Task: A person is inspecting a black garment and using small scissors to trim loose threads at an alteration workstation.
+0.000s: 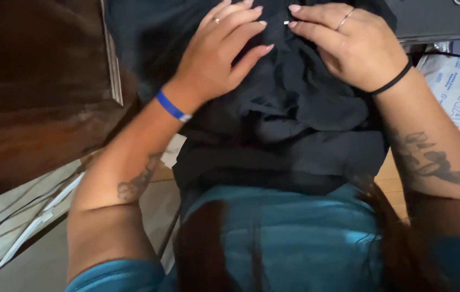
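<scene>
Both hands rest on a black garment (295,113) bunched in the person's lap. Left hand (216,54) lies flat, fingers extended and slightly spread. Right hand (349,46), fingers loosely curled, pinches a small pale pin (286,22) at the fabric's upper edge.

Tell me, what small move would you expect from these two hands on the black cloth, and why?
Probably the right hand pushes the small pin on into the black cloth. The pin sits between the fingertips of both hands, and the left hand lies flat on the bunched folds, seemingly holding them. Whether the pin has pierced the cloth is unclear.
</scene>
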